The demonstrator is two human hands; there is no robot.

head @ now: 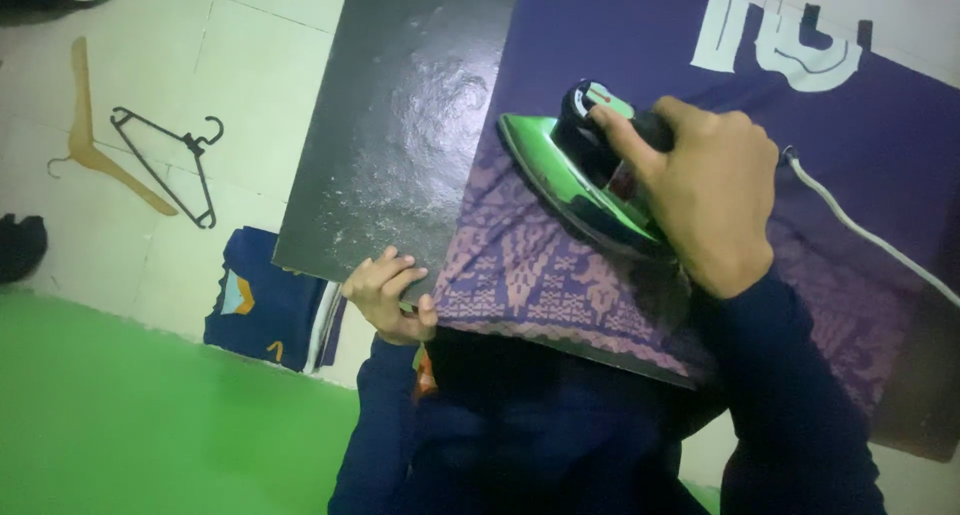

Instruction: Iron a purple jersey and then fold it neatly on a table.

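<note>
On purple shirt (pixel 620 55) | right hand (pixel 712 197) grips iron (pixel 580 180) | left hand (pixel 388 297) pinches hem

You're in a home, ironing on the floor: a dark board (pixel 400 125) lies on pale floor tiles (pixel 250 35) beside a green mat (pixel 130 415). A wooden hanger (pixel 95 145), a black wire hanger (pixel 175 160) and folded clothes (pixel 265 300) lie around you
</note>
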